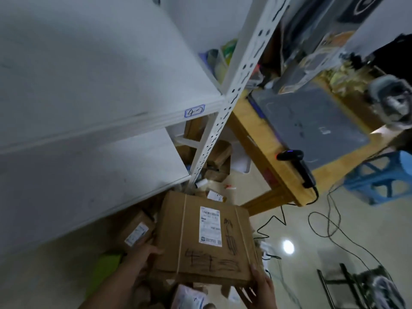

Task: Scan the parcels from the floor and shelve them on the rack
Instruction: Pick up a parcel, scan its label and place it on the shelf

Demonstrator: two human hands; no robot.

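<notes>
A large brown cardboard parcel (204,239) with a white shipping label and dark handwriting is held up between both my hands, below the rack. My left hand (142,255) grips its left edge, thumb on top. My right hand (259,288) holds its lower right corner. The white metal rack (107,90) fills the upper left, its shelf edge tagged "4-2". A black barcode scanner (298,162) lies on the wooden table's edge, its light glowing red. More parcels (136,230) lie on the floor under the rack.
A wooden table (263,152) with a grey mat stands right of the rack post. A blue plastic stool (379,175) stands at the right. Cables trail across the shiny floor. Small boxes (218,161) sit behind the rack post. Soft packets (189,297) lie near my feet.
</notes>
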